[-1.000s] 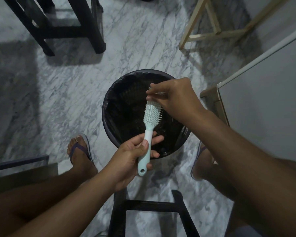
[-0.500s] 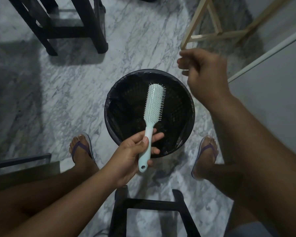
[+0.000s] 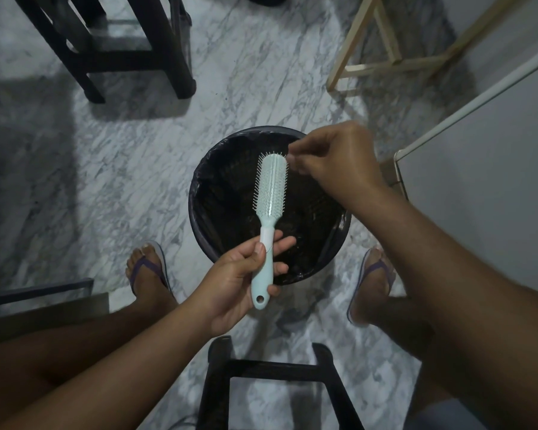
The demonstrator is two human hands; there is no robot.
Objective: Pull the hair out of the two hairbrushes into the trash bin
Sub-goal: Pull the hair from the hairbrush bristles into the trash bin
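A pale mint hairbrush (image 3: pixel 271 187) is held upright over the round trash bin (image 3: pixel 199 193), which has a black liner and dark hair inside. My left hand (image 3: pixel 243 277) grips the brush by its handle, bristles facing up toward me. My right hand (image 3: pixel 333 156) hovers at the brush's top right, thumb and fingers pinched together right beside the bristle tips. Any hair between those fingertips is too fine to make out. Only one hairbrush is in view.
The bin stands on a marble floor between my two sandalled feet (image 3: pixel 149 271) (image 3: pixel 373 283). A dark stool (image 3: pixel 106 48) stands at the far left, a light wooden frame (image 3: pixel 385 57) at the far right, a white surface (image 3: pixel 479 181) on the right, and a black stool (image 3: pixel 274 383) beneath me.
My right hand pulled up and away to the right of the brush, then came back down to the brush's top edge. The left hand kept the brush nearly still over the bin.
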